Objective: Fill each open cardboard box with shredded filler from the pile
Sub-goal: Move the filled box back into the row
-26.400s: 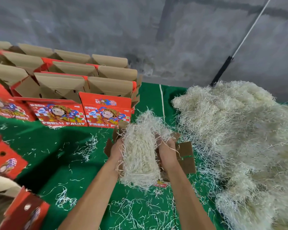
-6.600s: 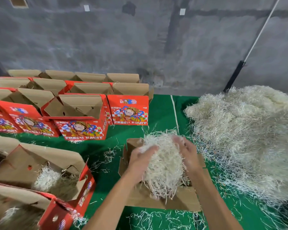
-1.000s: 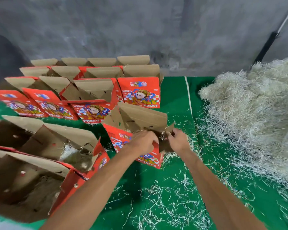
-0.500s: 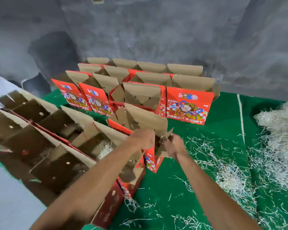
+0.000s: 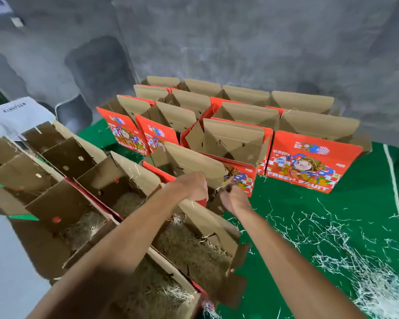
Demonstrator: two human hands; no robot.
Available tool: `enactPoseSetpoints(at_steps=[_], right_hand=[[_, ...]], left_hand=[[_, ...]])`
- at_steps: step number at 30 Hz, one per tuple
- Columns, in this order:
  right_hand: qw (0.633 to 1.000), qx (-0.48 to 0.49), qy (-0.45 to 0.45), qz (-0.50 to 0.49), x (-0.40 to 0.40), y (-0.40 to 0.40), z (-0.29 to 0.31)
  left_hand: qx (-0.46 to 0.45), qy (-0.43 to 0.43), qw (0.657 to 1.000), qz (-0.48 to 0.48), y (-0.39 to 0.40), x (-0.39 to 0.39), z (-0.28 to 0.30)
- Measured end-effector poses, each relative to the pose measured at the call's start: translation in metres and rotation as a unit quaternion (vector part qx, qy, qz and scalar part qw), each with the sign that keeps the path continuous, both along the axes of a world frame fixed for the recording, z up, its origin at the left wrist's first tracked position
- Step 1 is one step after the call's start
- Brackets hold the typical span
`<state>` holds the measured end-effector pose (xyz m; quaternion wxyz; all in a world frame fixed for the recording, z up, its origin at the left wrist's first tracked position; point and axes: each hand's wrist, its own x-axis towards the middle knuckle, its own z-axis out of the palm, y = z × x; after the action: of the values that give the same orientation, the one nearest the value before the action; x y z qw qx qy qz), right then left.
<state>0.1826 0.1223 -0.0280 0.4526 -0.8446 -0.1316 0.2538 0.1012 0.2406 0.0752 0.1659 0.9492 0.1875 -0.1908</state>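
My left hand [image 5: 194, 184] and my right hand [image 5: 234, 199] both grip an open red cardboard box [image 5: 191, 161], held above the table beside a row of filled boxes. Its brown flaps stand up and its inside is hidden. Just below it, a filled box [image 5: 194, 247] shows pale shredded filler, and another filled box [image 5: 127, 201] sits to its left. Only scattered filler strands [image 5: 373, 286] show at the lower right; the big pile is out of view.
Several empty open red boxes [image 5: 306, 162] stand in rows at the back on the green table cover [image 5: 309, 226]. A grey concrete wall [image 5: 240, 42] rises behind. More open boxes [image 5: 44, 162] crowd the left edge, near a white cloth [image 5: 19, 113].
Both hands have carried the box further left toward the row of filled boxes. The view has swung left, so the filler pile has left the frame.
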Motion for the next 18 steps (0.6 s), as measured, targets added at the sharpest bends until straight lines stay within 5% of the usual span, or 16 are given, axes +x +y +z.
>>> enactPoseSetpoints(at_steps=[6, 11, 14, 18], right_hand=[[0.993, 0.072, 0.09, 0.012, 0.002, 0.067, -0.001], [0.967, 0.106, 0.232, 0.009, -0.002, 0.104, 0.018], [0.969, 0.163, 0.187, 0.004, 0.006, 0.099, 0.028], [0.969, 0.244, 0.007, -0.039, 0.034, 0.064, 0.041]], left_hand=[[0.053, -0.006, 0.998, 0.021, 0.061, -0.005, -0.004], [0.089, -0.039, 0.994, -0.056, 0.075, 0.002, 0.001], [0.11, -0.079, 0.989, -0.061, 0.073, 0.016, 0.0], [0.092, -0.16, 0.981, -0.066, 0.057, 0.039, -0.003]])
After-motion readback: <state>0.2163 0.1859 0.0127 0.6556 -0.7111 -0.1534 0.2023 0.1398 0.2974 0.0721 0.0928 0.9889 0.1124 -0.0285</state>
